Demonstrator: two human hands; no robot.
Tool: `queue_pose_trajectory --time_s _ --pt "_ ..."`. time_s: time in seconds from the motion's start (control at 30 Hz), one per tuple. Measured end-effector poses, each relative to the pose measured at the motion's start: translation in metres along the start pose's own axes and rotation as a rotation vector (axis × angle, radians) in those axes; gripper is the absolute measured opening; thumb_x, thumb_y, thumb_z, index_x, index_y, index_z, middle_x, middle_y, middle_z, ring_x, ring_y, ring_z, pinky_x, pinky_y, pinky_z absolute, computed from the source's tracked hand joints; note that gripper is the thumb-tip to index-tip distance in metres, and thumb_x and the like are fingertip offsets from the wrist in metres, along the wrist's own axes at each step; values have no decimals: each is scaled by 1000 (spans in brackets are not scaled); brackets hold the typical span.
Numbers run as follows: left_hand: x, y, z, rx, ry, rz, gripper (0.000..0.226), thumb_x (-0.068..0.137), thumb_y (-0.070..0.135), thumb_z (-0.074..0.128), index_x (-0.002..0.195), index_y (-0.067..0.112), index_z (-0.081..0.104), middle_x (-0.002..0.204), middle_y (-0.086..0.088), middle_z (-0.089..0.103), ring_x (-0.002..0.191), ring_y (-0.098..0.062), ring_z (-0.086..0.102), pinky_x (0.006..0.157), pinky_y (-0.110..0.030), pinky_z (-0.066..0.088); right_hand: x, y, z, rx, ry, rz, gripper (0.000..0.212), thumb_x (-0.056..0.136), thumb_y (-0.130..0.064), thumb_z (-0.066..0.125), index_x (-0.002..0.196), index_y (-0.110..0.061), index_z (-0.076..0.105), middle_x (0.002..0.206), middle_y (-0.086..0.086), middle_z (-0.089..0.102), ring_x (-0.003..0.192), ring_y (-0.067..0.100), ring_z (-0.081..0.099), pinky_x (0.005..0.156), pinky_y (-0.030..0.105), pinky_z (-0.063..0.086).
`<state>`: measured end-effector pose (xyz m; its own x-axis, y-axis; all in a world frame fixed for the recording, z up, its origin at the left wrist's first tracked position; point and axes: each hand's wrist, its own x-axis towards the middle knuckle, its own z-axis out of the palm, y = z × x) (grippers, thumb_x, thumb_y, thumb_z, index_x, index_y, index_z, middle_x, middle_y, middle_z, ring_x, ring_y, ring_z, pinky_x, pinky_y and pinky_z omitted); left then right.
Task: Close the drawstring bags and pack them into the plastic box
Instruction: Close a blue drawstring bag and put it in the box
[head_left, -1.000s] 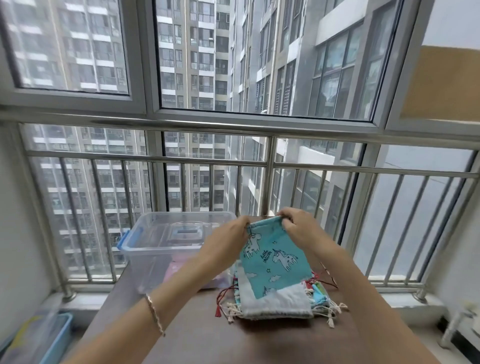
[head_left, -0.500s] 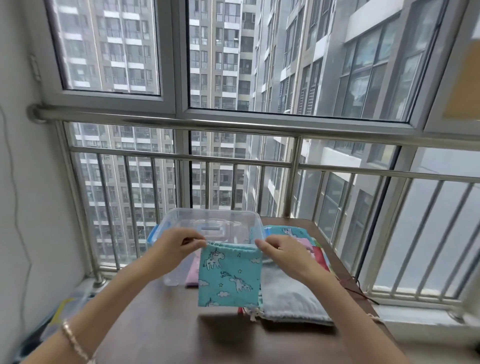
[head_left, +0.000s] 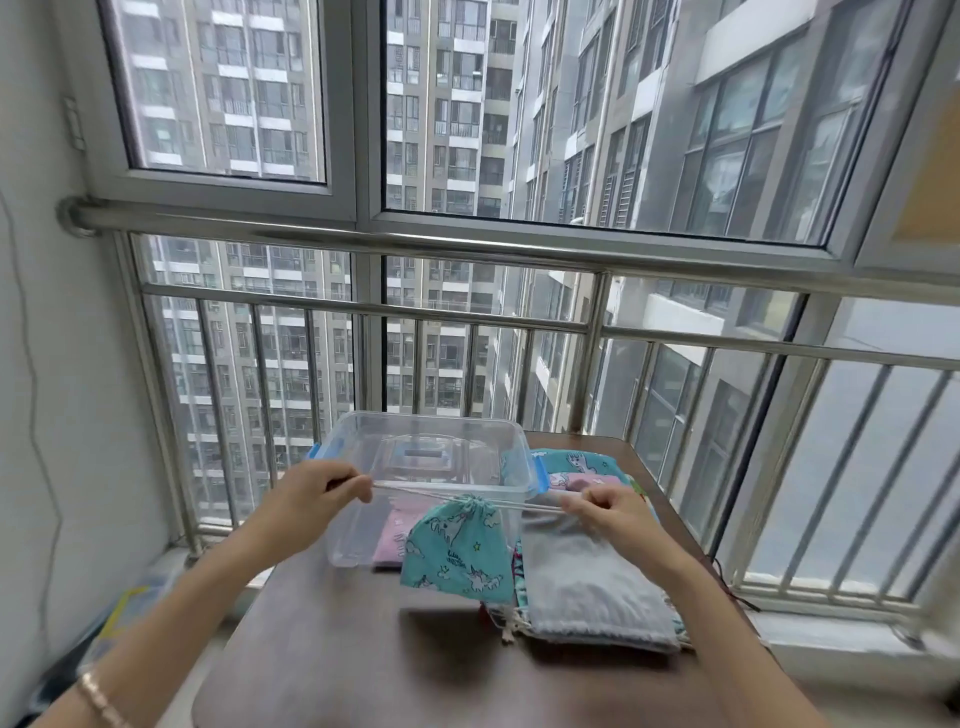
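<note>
Pulling the cords (head_left: 410, 489) apart, you have the bag (head_left: 457, 553) hanging cinched between your hands, low over the table (head_left: 337, 670) and against the near wall of the box (head_left: 358, 540); can't tell if its bottom touches the table. Left hand (head_left: 322, 486) is at 9 o'clock of the bag mouth, fingers curled, pinching one cord. Right hand (head_left: 608, 512) is at 3 o'clock, fingers curled round the other. Both cords are taut and the mouth looks puckered shut.

Risks:
- Pull harder and a cord can slip from your pinch, dropping the bag.
- The bag hangs free, so it can swing or twist as you lift it to the box at 12 o'clock.
- The long cords can catch the box rim or the blue latch (head_left: 540, 475) on the way in.
- A pink bag (head_left: 397, 535) lies in the box; land on it crooked and you waste room.
- The pile (head_left: 587, 587) sits at 4 o'clock, just beside the bag; trailing cords can snag its tassels and drag it.
</note>
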<state>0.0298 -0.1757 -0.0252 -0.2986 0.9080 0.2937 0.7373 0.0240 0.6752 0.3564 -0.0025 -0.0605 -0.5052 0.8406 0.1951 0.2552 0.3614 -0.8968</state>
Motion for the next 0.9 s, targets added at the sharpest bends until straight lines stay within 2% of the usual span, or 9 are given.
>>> queue_pose_trajectory --time_s 0.07,0.13,0.2,0.27,0.43,0.53,0.63,0.73,0.9 --pt "-1 10 5 -161 -42 -49 25 92 30 59 72 20 70 56 12 54 52 -4 44 56 -20 36 -2 -6 -2 169 -17 1 51 77 -47 74 56 -10 45 61 4 40 68 19 40 67 33 33" --pt "0 25 8 -508 -110 -154 27 83 40 62 76 16 74 66 8 65 67 -9 53 66 -22 41 0 -21 0 422 -77 27 46 81 -43 72 61 -5 55 66 7 50 70 23 47 75 32 43" --pt "4 38 13 -833 -212 -220 29 84 35 58 79 13 76 92 -1 73 87 -13 61 79 -26 45 4 -39 8 642 -108 70 36 85 -34 64 62 -6 63 85 15 66 93 27 62 96 36 47" --pt "8 51 20 -1056 -303 -238 28 88 27 54 76 12 75 114 -10 70 104 -19 62 92 -34 44 7 -55 17 763 -153 85 35 85 -34 57 65 -6 58 99 18 70 107 29 65 102 38 45" --pt "13 73 45 -1314 -362 -236 32 87 24 52 109 4 64 121 -14 66 114 -25 62 96 -40 47 8 -68 38 975 -328 100 38 97 -23 49 123 4 57 115 16 65 113 30 62 98 40 49" --pt "14 73 54 -1394 -369 -191 37 89 21 55 117 -1 62 125 -18 63 115 -29 61 96 -39 52 9 -69 50 899 -339 123 32 94 -3 54 124 6 59 110 19 64 91 25 65 83 33 56" --pt "16 68 55 -1438 -316 -232 23 82 5 61 101 -3 71 112 -21 67 89 -23 70 79 -30 59 8 -66 55 666 -271 140 24 91 3 57 112 1 68 93 13 68 63 11 54 60 19 50" --pt "16 58 57 -1368 -253 -312 25 76 -5 61 100 -5 69 102 -21 69 73 -19 70 66 -25 60 5 -63 52 508 -218 135 23 91 5 55 105 -3 71 82 7 69 55 7 47 53 16 44" --pt "17 70 61 -993 -197 -131 25 85 5 63 109 2 67 107 -13 72 98 -21 68 81 -25 55 8 -69 57 216 -240 88 20 91 -1 58 104 -7 73 87 5 73 60 8 52 60 19 45"
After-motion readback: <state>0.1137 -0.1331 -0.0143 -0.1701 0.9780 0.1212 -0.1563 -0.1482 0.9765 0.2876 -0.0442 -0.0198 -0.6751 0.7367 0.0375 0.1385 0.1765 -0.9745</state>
